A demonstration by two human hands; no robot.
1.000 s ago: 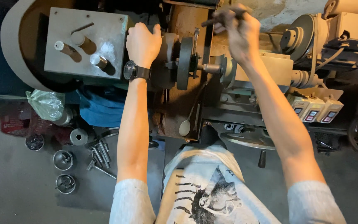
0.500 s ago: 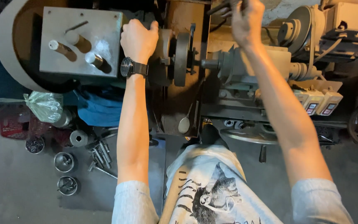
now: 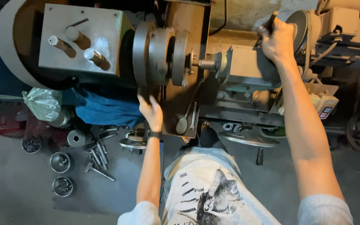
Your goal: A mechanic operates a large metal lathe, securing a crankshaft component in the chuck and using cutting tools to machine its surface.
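I stand at a metal-working lathe. My left hand [image 3: 151, 112], with a dark watch on its wrist, hangs low in front of the machine, its fingers spread against the edge of the brown tray [image 3: 173, 104] below the round steel chuck [image 3: 159, 54]. It holds nothing. My right hand [image 3: 276, 41] reaches far to the upper right and is closed around a dark lever handle [image 3: 271, 18] above the grey carriage block [image 3: 246, 66]. A short shaft [image 3: 207, 64] sticks out of the chuck toward that block.
A grey gearbox [image 3: 80, 39] with three stubby levers sits at the left. A spoon-shaped tool [image 3: 183, 123] lies on the tray. A blue cloth [image 3: 105, 108], a plastic bag [image 3: 44, 102], metal cups [image 3: 60, 161] and loose bolts [image 3: 98, 156] lie below. A handwheel [image 3: 246, 139] juts out.
My left hand has dropped from the top of the chuck area to the tray edge below it. My right hand has shifted to the right, still gripping the handle.
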